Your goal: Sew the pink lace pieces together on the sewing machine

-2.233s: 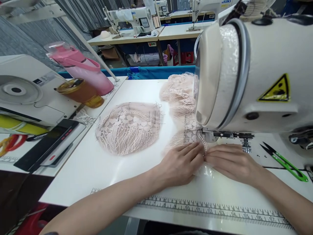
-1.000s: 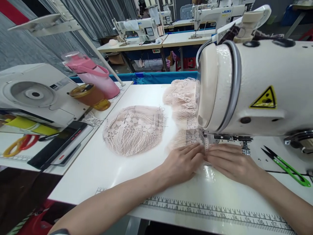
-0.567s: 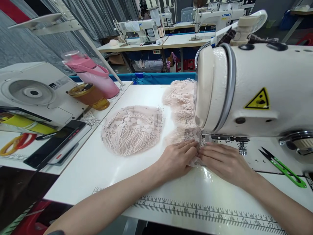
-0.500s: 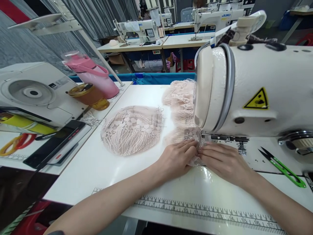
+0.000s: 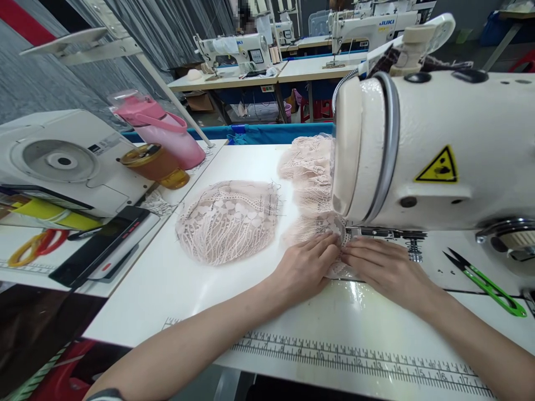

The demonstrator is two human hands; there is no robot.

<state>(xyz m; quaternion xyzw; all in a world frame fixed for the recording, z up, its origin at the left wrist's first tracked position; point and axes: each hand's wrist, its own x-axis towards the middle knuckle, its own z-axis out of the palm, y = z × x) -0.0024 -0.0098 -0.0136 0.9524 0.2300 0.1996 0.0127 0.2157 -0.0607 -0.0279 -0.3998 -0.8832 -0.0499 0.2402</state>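
My left hand (image 5: 307,267) and my right hand (image 5: 384,266) lie side by side on a pale pink lace piece (image 5: 318,225), fingertips almost touching. Both hands have their fingers stretched out, pressing the lace flat on the white table (image 5: 200,289). The lace runs under the presser foot (image 5: 413,249) of the cream sewing machine (image 5: 438,145), just beyond my fingertips. The machine's head hides the needle. More pink lace (image 5: 307,161) is bunched behind the machine head.
A stack of lace cup pieces (image 5: 228,220) lies left of my hands. Green thread snips (image 5: 487,284) rest at the right. A pink bottle (image 5: 159,125), an amber cup (image 5: 152,161), another machine (image 5: 62,161) and a control panel (image 5: 104,245) stand at left. A printed ruler (image 5: 355,362) runs along the table's front edge.
Both hands have slid a little away from me toward the presser foot, with the lace under them. More of the lace now sits beneath the machine head.
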